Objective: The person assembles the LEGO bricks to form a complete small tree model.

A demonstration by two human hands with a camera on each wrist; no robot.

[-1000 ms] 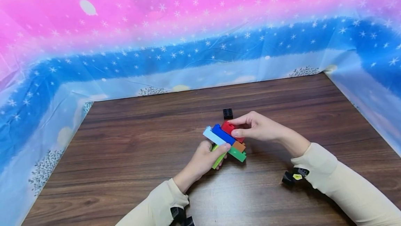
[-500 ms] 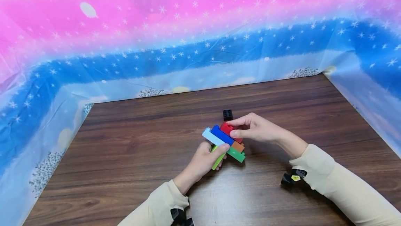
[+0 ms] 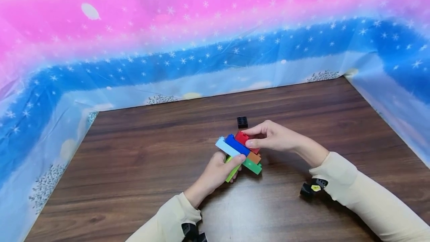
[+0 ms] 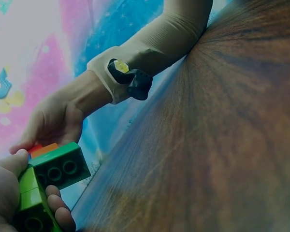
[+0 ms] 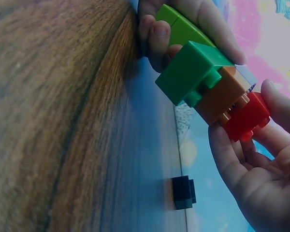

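A built-up stack of toy building bricks is held between both hands above the table. Its parts are a lime-green brick (image 3: 232, 173), a green brick (image 3: 252, 166), a light blue brick (image 3: 226, 145), an orange brick (image 3: 254, 157), a dark blue brick (image 3: 237, 145) and a red brick (image 5: 245, 116). My left hand (image 3: 219, 169) grips the lime-green end, its thumb lying over the stack. With thumb and fingers, my right hand (image 3: 276, 137) pinches the red brick on the far side. In the right wrist view, studs show along the green, orange and red bricks.
A black brick (image 3: 242, 122) lies on the dark wooden table (image 3: 151, 152), just beyond the stack. Pink and blue patterned cloth (image 3: 201, 48) rises round the table's back and sides. Black wrist devices (image 3: 314, 188) hang at the cream sleeves (image 3: 339, 175).
Both hands keep the same hold on the stack. The whole scene shifts slightly left in the head view, and the bricks stay in the same arrangement.
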